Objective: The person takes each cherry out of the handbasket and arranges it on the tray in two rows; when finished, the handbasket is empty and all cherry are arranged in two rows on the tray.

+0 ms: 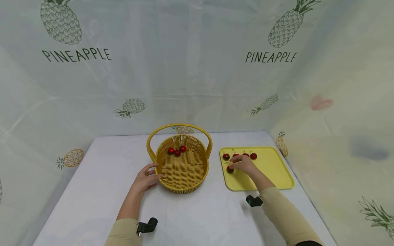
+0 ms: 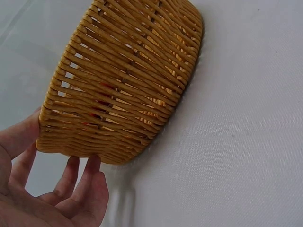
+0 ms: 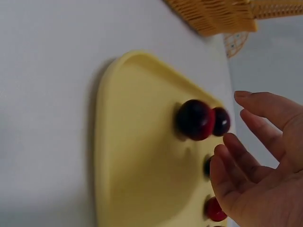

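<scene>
A yellow woven basket (image 1: 184, 186) with an arched handle holds three red cherries (image 1: 177, 153) near its back left. My left hand (image 1: 146, 179) holds the basket's left rim. In the left wrist view, one fingertip disappears behind the rim while other fingers (image 2: 71, 175) touch the outer wall. My right hand (image 1: 243, 164) hovers over the left part of a yellow tray (image 1: 271, 171), fingers spread with a gap between thumb and fingertips. Just by the fingertips sits the nearest dark red cherry (image 3: 195, 119), apart from them in the right wrist view. Several cherries (image 1: 253, 156) line the tray's back edge.
Basket and tray stand side by side on a white-covered table (image 1: 197, 218), the tray to the right. A pale curtain (image 1: 184, 68) printed with pineapples hangs behind and along the sides. The basket handle (image 1: 179, 125) rises above the rim.
</scene>
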`<move>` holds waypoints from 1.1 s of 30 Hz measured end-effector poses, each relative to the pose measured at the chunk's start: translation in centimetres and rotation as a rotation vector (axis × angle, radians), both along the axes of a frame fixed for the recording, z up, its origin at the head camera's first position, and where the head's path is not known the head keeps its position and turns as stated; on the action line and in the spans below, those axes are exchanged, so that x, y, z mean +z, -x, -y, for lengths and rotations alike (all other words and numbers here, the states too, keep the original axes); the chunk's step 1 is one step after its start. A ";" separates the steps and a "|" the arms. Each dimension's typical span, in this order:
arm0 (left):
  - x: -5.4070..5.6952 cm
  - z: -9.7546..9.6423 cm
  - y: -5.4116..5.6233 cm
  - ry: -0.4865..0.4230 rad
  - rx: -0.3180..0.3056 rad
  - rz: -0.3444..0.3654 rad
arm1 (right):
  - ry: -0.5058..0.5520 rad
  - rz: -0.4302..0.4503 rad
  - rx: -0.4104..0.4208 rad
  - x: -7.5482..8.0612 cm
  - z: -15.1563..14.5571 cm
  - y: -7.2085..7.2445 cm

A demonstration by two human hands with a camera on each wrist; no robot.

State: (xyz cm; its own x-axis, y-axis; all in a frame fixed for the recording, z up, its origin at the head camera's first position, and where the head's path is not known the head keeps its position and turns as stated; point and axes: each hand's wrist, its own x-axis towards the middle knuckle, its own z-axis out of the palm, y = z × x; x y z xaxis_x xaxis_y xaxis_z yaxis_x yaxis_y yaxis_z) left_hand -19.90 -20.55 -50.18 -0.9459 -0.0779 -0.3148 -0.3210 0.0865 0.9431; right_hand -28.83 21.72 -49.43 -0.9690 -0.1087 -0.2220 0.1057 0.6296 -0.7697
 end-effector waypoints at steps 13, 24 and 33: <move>0.0 0.1 -0.2 0.004 0.002 0.002 | 0.105 -0.018 0.195 4.4 3.5 -1.9; 0.1 0.0 -0.2 -0.002 0.005 0.002 | 0.113 -0.062 0.358 6.1 7.0 -3.1; 0.0 -0.1 -0.1 -0.012 0.012 0.007 | 0.128 -0.058 0.439 6.0 10.4 -3.2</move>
